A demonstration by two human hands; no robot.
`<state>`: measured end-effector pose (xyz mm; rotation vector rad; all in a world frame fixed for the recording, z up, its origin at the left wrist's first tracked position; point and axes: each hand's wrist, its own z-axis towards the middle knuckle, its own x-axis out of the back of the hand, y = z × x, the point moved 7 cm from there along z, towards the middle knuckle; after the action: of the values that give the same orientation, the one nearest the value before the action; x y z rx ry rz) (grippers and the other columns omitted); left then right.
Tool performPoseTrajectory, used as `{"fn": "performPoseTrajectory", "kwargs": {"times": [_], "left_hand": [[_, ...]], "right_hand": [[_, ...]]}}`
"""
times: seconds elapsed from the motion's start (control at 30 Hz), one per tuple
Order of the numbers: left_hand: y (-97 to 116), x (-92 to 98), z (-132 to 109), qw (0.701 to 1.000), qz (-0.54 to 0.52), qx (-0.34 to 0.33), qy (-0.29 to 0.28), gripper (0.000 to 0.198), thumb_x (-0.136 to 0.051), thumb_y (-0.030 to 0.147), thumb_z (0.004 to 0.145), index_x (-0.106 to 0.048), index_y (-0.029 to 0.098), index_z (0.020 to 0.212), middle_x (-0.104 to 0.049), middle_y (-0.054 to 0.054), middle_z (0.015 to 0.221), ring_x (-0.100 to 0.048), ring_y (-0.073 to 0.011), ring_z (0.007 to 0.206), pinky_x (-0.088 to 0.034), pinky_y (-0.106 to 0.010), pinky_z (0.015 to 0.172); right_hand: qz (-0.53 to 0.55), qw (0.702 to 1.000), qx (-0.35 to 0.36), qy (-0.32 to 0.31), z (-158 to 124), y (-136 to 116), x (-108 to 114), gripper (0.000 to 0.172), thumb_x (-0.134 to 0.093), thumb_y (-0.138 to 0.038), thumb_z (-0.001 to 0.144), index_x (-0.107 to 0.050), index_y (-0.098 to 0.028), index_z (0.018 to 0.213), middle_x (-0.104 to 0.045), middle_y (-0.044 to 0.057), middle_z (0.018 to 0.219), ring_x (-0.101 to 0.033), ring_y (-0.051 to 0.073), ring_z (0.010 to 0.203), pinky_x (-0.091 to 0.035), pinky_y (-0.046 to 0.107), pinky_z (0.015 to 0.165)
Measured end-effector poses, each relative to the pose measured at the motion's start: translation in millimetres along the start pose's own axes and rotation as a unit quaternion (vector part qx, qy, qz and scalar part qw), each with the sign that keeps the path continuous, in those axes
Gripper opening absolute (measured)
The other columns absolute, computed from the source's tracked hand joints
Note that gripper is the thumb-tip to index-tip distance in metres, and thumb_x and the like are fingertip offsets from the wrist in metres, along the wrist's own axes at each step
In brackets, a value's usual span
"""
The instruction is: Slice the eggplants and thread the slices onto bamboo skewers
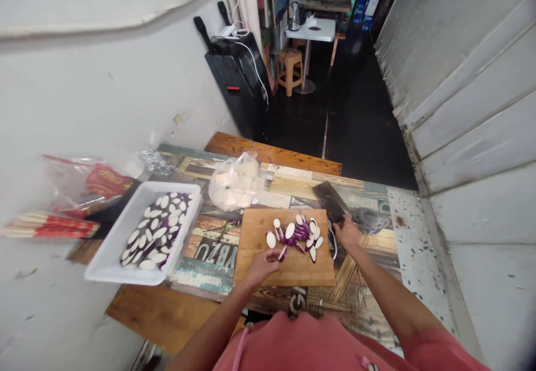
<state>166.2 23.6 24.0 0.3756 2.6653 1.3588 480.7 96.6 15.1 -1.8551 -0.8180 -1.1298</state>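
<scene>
Oval purple-skinned eggplant slices (pixel 290 230) lie on a rectangular wooden board (pixel 255 231), with a rectangular white plastic tub (pixel 115 238) at left and a dark rectangular metal cleaver (pixel 329 198) at right.

Kinda narrow room: scuffed white wall (pixel 104 91) on the left, grubby grey wall (pixel 444 52) on the right, black floor (pixel 360 114) between. Patchwork-plank surface (pixel 201 273) up front, wooden bench (pixel 280 157) along its far edge, plus a white table (pixel 320 34) and tan stool (pixel 290 57) further back.
</scene>
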Motion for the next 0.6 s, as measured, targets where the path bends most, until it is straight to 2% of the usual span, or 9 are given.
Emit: {"fn": "performPoseTrajectory", "kwargs": {"times": [0.1,0.2,0.27,0.33,0.37,0.43,0.5,0.6], "left_hand": [[2,0.2,-2,1.0,0.009,-0.012,0.007,0.034,-0.054,0.009,0.059,-0.066,0.013,0.09,-0.068,-0.003,0.083,-0.059,-0.015,0.075,-0.043,-0.024,0.068],[3,3.3,-4,1.0,0.008,-0.012,0.028,0.034,-0.054,0.008,0.058,-0.066,0.013,0.089,-0.067,-0.003,0.079,-0.059,-0.0143,0.071,-0.043,-0.024,0.065],[4,6.4,-4,0.998,0.022,-0.009,0.053,0.034,-0.054,0.008,0.057,-0.067,0.013,0.088,-0.067,-0.002,0.076,-0.058,-0.0135,0.066,-0.043,-0.023,0.062],[8,8.9,-4,0.994,0.061,-0.018,0.083,0.035,-0.055,0.007,0.056,-0.066,0.013,0.088,-0.066,-0.002,0.073,-0.056,-0.0129,0.062,-0.042,-0.023,0.059],[11,9.1,-4,0.992,0.081,-0.026,0.095,0.034,-0.055,0.007,0.056,-0.066,0.013,0.087,-0.066,-0.002,0.071,-0.055,-0.0128,0.061,-0.041,-0.023,0.058],[20,7.0,-5,0.987,0.108,-0.045,0.11,0.031,-0.056,0.01,0.056,-0.067,0.014,0.085,-0.064,-0.001,0.068,-0.052,-0.0127,0.059,-0.04,-0.023,0.057],[31,1.7,-8,0.982,0.132,-0.075,0.111,0.024,-0.058,0.014,0.059,-0.067,0.016,0.081,-0.062,-0.001,0.065,-0.05,-0.0124,0.057,-0.038,-0.023,0.055],[52,-10.2,-16,0.963,0.201,-0.15,0.095,0.015,-0.056,0.017,0.064,-0.067,0.018,0.074,-0.059,-0.001,0.064,-0.049,-0.0126,0.059,-0.037,-0.023,0.056]], "right_hand": [[0.019,1.0,-0.006,-0.004,10,-9,10,0.031,-0.052,-0.029,0.087,-0.051,-0.016,0.115,-0.055,0.008,0.114,-0.057,0.02,0.095,-0.048,0.041,0.079],[0.051,0.999,0.007,-0.014,13,-29,26,0.032,-0.053,-0.029,0.086,-0.051,-0.015,0.115,-0.053,0.008,0.116,-0.055,0.021,0.099,-0.045,0.043,0.083],[0.083,0.996,0.031,-0.026,0,-48,35,0.032,-0.05,-0.03,0.087,-0.051,-0.014,0.115,-0.053,0.01,0.117,-0.052,0.023,0.103,-0.042,0.043,0.086],[0.125,0.988,0.071,-0.061,-30,-73,33,0.032,-0.045,-0.033,0.088,-0.055,-0.012,0.109,-0.057,0.013,0.111,-0.052,0.026,0.104,-0.042,0.036,0.084],[0.148,0.981,0.093,-0.089,-51,-87,28,0.033,-0.045,-0.037,0.086,-0.058,-0.013,0.105,-0.061,0.011,0.103,-0.056,0.025,0.099,-0.043,0.033,0.08],[0.196,0.96,0.122,-0.158,-96,-111,9,0.032,-0.053,-0.045,0.079,-0.061,-0.018,0.095,-0.067,0.005,0.078,-0.063,0.021,0.077,-0.047,0.029,0.067],[0.244,0.936,0.125,-0.222,-133,-127,-15,0.034,-0.058,-0.047,0.073,-0.06,-0.019,0.093,-0.064,0.0,0.059,-0.062,0.017,0.053,-0.047,0.025,0.051],[0.311,0.905,0.093,-0.273,-158,-136,-42,0.032,-0.046,-0.046,0.08,-0.056,-0.017,0.091,-0.062,-0.001,0.053,-0.057,0.015,0.038,-0.044,0.024,0.037]]}}
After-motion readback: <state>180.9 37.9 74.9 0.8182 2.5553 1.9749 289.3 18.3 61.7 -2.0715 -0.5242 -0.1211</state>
